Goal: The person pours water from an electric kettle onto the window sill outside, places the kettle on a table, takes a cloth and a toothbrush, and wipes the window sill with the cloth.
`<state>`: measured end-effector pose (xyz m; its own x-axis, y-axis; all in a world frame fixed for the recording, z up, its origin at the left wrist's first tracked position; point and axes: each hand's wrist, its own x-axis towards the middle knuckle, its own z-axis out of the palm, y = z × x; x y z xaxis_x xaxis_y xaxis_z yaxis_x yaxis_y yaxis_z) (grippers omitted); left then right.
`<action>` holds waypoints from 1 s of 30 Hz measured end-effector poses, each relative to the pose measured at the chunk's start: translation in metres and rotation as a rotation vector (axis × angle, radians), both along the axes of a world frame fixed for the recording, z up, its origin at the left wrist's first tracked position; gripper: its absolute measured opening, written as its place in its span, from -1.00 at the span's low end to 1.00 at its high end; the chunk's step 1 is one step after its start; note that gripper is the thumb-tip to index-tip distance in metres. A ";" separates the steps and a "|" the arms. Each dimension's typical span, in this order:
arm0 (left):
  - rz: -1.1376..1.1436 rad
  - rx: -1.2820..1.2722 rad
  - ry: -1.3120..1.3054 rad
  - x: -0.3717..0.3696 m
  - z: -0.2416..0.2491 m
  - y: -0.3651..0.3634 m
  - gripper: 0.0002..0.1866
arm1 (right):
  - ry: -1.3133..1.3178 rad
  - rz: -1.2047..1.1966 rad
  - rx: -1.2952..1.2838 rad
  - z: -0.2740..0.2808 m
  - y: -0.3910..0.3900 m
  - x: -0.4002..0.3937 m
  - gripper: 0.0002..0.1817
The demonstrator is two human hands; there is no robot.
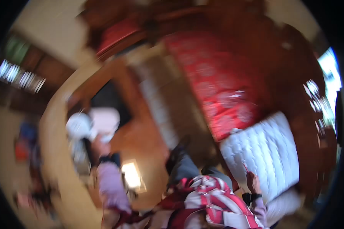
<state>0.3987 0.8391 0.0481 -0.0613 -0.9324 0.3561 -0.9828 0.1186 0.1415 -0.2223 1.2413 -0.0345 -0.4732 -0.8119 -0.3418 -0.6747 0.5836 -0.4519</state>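
Observation:
My left hand (100, 145) reaches over the wooden table (137, 133), beside a pale pink item (105, 120) and a round white item (79, 125). Motion blur hides its fingers and whether it grips anything. At the lower right, my right hand (253, 182) is closed on a thin red stick-like object (245, 167), over the edge of a white quilted cushion (267, 152). The cushion lies at the end of a red patterned seat pad (214, 84).
A dark flat panel (110, 100) lies on the table. Dark wooden furniture with a red cushion (118, 34) stands at the top. My legs (183, 164) are between the table and the long seat. Blurred items stand at the far left.

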 end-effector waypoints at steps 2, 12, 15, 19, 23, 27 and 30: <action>-0.190 0.186 0.243 0.006 -0.020 -0.062 -0.69 | -0.018 -0.210 0.081 0.019 0.006 0.026 -0.81; -0.110 0.424 0.396 -0.160 -0.136 -0.154 -0.70 | 0.102 -0.543 0.226 0.064 0.033 0.143 -0.82; -0.173 0.478 0.398 -0.193 -0.143 -0.156 -0.70 | 0.021 -0.587 0.226 0.070 0.040 0.166 -0.84; -0.255 0.510 0.409 -0.230 -0.146 -0.165 -0.70 | 0.039 -0.644 0.129 0.082 0.034 0.192 -0.86; -0.343 0.534 0.437 -0.268 -0.150 -0.167 -0.70 | 0.157 -0.825 0.076 0.091 0.028 0.199 -0.85; -0.367 0.577 0.540 -0.297 -0.151 -0.140 -0.69 | 0.353 -1.049 -0.117 0.089 0.055 0.199 -0.88; -0.342 0.742 0.723 -0.304 -0.153 -0.100 -0.69 | 0.507 -0.869 -0.149 0.103 0.087 0.187 -0.88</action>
<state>0.0944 0.7394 -0.1049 -0.3610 -0.9032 -0.2321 -0.5698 0.0166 0.8216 -0.0350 1.3285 0.0689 -0.9809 -0.1355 0.1395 -0.1758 0.9244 -0.3384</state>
